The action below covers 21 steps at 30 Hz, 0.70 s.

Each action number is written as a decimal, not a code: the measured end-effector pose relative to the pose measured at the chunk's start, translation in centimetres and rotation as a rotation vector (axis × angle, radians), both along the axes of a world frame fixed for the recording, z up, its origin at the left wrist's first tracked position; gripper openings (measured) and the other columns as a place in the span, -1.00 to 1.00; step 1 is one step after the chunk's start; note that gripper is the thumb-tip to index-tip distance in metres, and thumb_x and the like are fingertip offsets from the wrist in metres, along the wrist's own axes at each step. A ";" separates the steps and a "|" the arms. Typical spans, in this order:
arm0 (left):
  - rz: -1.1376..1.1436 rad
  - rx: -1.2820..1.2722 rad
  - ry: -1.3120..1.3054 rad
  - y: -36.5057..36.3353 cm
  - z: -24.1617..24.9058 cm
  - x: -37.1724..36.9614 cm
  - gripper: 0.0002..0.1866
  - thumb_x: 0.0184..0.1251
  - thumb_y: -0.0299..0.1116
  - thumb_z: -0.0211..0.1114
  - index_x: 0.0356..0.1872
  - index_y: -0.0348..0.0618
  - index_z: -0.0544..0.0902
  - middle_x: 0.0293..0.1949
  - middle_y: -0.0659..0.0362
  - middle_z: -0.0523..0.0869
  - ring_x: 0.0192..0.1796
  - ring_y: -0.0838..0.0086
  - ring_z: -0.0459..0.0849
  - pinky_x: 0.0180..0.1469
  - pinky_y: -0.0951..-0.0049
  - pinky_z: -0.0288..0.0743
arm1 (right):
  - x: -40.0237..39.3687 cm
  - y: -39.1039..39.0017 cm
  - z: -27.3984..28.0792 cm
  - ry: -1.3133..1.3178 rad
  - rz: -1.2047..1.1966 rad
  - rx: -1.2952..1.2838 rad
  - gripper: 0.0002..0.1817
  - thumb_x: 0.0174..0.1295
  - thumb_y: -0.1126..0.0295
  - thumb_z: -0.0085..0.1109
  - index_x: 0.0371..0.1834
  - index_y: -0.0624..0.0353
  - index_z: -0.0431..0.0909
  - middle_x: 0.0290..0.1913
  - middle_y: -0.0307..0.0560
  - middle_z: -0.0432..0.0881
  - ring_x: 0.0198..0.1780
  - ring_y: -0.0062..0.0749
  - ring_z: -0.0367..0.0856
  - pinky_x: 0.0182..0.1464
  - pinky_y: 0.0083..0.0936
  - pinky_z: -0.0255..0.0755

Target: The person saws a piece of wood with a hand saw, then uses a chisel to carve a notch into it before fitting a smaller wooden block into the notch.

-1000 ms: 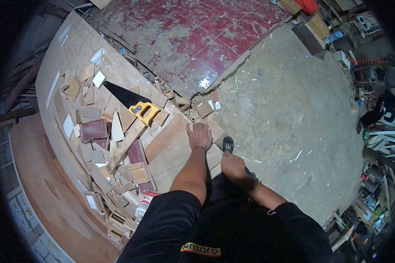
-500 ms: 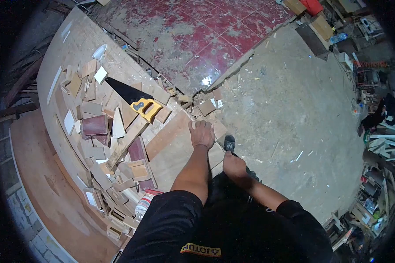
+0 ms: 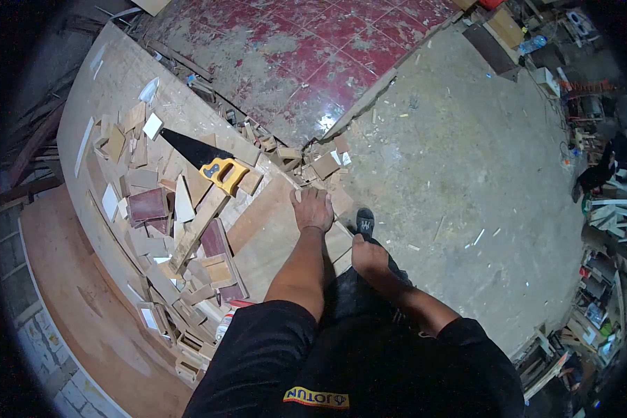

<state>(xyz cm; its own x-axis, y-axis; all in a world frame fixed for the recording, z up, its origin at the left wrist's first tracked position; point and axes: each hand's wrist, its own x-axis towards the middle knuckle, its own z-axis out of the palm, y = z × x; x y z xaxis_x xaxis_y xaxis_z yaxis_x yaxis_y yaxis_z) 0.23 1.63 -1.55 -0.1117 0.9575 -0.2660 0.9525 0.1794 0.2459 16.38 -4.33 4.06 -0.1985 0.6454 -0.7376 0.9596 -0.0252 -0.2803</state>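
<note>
My left hand (image 3: 313, 209) rests on a pale wooden panel (image 3: 268, 244) near its far corner, fingers stretched out and slightly apart. Close by, at the panel's right edge, my right hand (image 3: 369, 256) is closed in a fist. Anything inside that fist is hidden from view. A handsaw (image 3: 223, 174) with a yellow handle and dark blade lies to the left of my left hand, on the cluttered worktop. Between saw and panel, a long wooden batten (image 3: 200, 233) lies at a slant.
Wood offcuts (image 3: 146, 205) cover much of the large wooden worktop (image 3: 122, 66). My shoe (image 3: 365, 221) stands on the concrete floor (image 3: 460, 181), which has scattered chips. Red tiles (image 3: 313, 49) lie beyond a raised edge. Piled scraps (image 3: 613, 216) line the right side.
The view has shifted slightly, and the saw and panel appear a little further left. Both hands keep nearly the same pose, the left one flat and the right one closed.
</note>
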 end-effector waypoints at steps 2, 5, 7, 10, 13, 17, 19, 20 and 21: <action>-0.005 -0.011 0.001 0.0 0.2 0.1 -0.69 0.39 -0.16 0.00 -0.15 -0.09 0.63 -0.06 0.14 0.60 0.15 0.30 0.46 0.41 -0.01 -0.12 | 0.2 0.1 0.1 0.020 0.002 0.018 -0.75 0.34 0.36 -0.23 -0.18 0.25 0.46 -0.34 0.27 0.67 -0.28 0.14 0.71 -0.24 -0.02 0.58; -0.013 -0.026 0.029 0.2 0.6 0.2 -0.68 0.39 -0.17 -0.02 -0.12 -0.11 0.62 -0.03 0.11 0.59 0.15 0.27 0.45 0.41 -0.03 -0.12 | -0.2 0.9 0.6 0.030 -0.008 0.018 -0.79 0.27 0.40 -0.15 -0.20 0.27 0.47 -0.31 0.25 0.69 -0.23 0.10 0.72 -0.19 -0.03 0.58; -0.012 -0.027 0.042 0.2 0.6 0.2 -0.68 0.38 -0.18 -0.02 -0.10 -0.11 0.61 -0.02 0.10 0.58 0.16 0.26 0.45 0.41 -0.05 -0.13 | -0.7 1.6 1.0 0.043 0.006 0.023 -0.77 0.26 0.40 -0.13 -0.21 0.27 0.51 -0.29 0.24 0.69 -0.22 0.07 0.72 -0.18 -0.06 0.58; -0.015 -0.005 0.029 0.0 0.3 0.1 -0.69 0.38 -0.18 -0.02 -0.09 -0.11 0.61 -0.03 0.10 0.58 0.15 0.25 0.45 0.40 -0.05 -0.12 | -2.3 2.6 1.4 0.026 0.023 0.033 -0.75 0.24 0.39 -0.07 -0.20 0.27 0.57 -0.27 0.20 0.71 -0.23 0.01 0.74 -0.19 -0.14 0.61; -0.013 0.033 0.001 -0.1 0.0 0.0 -0.69 0.37 -0.18 -0.02 -0.10 -0.11 0.61 -0.04 0.10 0.59 0.14 0.26 0.46 0.39 -0.04 -0.10 | -3.9 3.8 -0.1 0.007 0.027 0.008 -0.74 0.22 0.39 -0.05 -0.19 0.28 0.61 -0.26 0.20 0.71 -0.21 0.01 0.74 -0.18 -0.17 0.61; -0.016 0.032 0.006 0.0 0.0 -0.1 -0.69 0.37 -0.18 -0.01 -0.12 -0.10 0.62 -0.07 0.10 0.59 0.13 0.26 0.46 0.38 -0.03 -0.09 | -5.7 4.6 -3.3 -0.009 -0.018 0.061 -0.72 0.22 0.40 -0.08 -0.19 0.27 0.62 -0.20 0.23 0.70 -0.15 0.05 0.72 -0.13 -0.16 0.60; -0.021 0.060 -0.014 0.0 0.0 -0.2 -0.70 0.36 -0.18 -0.01 -0.13 -0.09 0.63 -0.08 0.10 0.60 0.12 0.27 0.46 0.38 -0.03 -0.10 | -5.8 4.5 -3.7 0.002 -0.042 0.054 -0.72 0.22 0.40 -0.08 -0.17 0.28 0.62 -0.19 0.22 0.70 -0.14 0.05 0.72 -0.13 -0.16 0.60; -0.026 0.061 -0.018 -0.1 -0.1 -0.1 -0.70 0.36 -0.18 -0.01 -0.13 -0.09 0.63 -0.08 0.10 0.60 0.12 0.27 0.46 0.38 -0.03 -0.10 | -5.5 4.5 -3.9 0.009 -0.065 0.048 -0.71 0.22 0.40 -0.08 -0.16 0.28 0.61 -0.18 0.21 0.70 -0.14 0.04 0.72 -0.12 -0.16 0.60; -0.021 0.054 -0.007 -0.1 0.2 0.0 -0.70 0.36 -0.18 -0.01 -0.13 -0.09 0.63 -0.09 0.11 0.60 0.12 0.27 0.46 0.38 -0.03 -0.10 | -5.0 4.4 -3.6 0.003 -0.069 0.050 -0.71 0.22 0.40 -0.08 -0.16 0.28 0.61 -0.18 0.21 0.70 -0.14 0.04 0.72 -0.12 -0.16 0.60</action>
<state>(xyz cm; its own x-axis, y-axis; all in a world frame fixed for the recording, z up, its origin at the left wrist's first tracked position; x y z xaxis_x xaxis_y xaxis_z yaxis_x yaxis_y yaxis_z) 0.20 1.54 -1.38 -0.0898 0.9726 -0.2142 0.9541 0.1458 0.2618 11.35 0.08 0.49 -0.1546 0.6938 -0.7034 0.9551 -0.0773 -0.2861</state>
